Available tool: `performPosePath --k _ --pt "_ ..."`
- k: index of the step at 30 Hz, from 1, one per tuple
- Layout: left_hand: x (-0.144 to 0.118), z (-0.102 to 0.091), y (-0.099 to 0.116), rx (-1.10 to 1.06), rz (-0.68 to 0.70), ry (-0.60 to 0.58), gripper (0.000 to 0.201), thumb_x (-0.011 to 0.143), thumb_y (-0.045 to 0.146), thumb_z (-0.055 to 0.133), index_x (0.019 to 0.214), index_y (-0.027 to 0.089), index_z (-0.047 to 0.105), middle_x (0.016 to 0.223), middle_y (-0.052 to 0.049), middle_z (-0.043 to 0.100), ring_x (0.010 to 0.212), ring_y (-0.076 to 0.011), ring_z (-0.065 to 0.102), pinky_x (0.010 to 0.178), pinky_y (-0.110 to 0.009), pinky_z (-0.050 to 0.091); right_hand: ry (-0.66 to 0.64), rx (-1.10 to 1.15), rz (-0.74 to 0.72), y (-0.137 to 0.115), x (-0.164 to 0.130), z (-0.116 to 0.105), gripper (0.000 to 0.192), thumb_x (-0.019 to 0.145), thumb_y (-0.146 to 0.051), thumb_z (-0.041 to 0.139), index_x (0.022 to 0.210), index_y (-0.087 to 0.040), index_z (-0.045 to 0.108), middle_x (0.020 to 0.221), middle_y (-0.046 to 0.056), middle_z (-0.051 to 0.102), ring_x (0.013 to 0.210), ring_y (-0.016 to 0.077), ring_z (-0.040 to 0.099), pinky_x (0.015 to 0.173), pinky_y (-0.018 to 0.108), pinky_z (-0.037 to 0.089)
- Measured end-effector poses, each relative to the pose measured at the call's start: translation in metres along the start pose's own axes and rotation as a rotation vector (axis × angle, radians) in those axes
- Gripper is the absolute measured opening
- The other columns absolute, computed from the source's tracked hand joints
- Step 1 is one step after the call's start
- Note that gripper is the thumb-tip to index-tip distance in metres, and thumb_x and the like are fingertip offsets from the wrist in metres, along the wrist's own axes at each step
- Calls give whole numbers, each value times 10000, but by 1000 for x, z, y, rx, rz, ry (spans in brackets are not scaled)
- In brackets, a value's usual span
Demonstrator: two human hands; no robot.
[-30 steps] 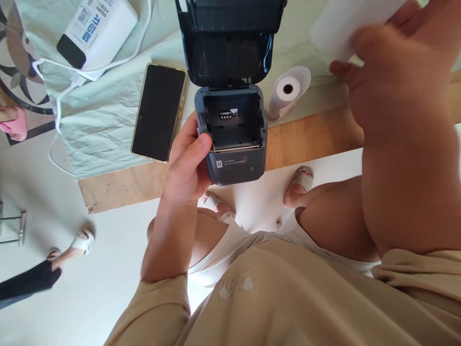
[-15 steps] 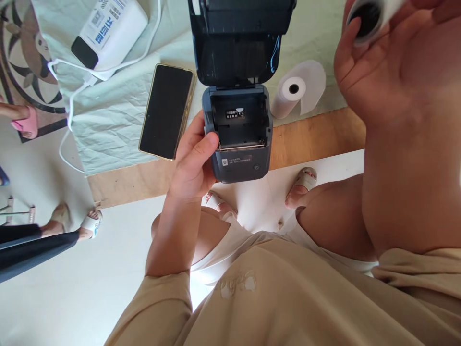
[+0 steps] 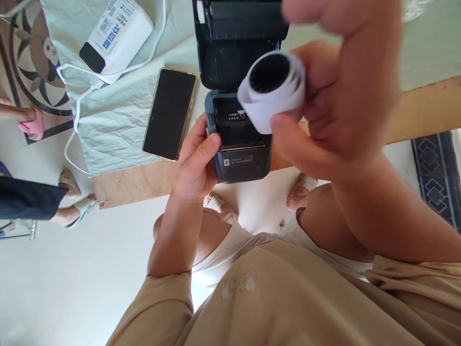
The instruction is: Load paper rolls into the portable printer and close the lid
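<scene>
The right hand [image 3: 338,96] has come down from the upper right since half a second ago; its paper roll [image 3: 272,91] now sits directly above the open bay of the small printer [image 3: 239,139], core end facing the camera. Fingers and thumb are curled closed around the roll. The left hand [image 3: 196,166] remains wrapped on the printer's left side, steadying it at the table edge [image 3: 133,182]. A phone [image 3: 170,113] lies just left.
</scene>
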State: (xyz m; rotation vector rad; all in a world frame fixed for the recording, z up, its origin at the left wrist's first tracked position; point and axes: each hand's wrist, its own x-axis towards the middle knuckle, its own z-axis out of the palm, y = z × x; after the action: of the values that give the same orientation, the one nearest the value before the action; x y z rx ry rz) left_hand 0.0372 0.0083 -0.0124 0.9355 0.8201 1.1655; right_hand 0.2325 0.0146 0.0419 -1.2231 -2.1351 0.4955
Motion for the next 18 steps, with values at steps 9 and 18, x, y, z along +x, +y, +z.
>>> performPosePath --k 9,18 --pt "-1 -2 1 19 -9 -7 328 918 483 669 1134 239 699 1128 -60 734 1422 -323 504 1127 -433 506 109 -200 -120 -7 8 7 394 864 -190 531 1248 -237 607 1231 41 702 1133 191 663 920 307 521" --pt "-3 0 2 43 -23 39 315 898 501 691 1085 249 713 1165 -39 724 1465 -336 451 1087 -440 545 46 -283 -121 0 13 19 372 894 -209 511 1243 -246 633 1172 26 719 931 188 675 730 344 481"
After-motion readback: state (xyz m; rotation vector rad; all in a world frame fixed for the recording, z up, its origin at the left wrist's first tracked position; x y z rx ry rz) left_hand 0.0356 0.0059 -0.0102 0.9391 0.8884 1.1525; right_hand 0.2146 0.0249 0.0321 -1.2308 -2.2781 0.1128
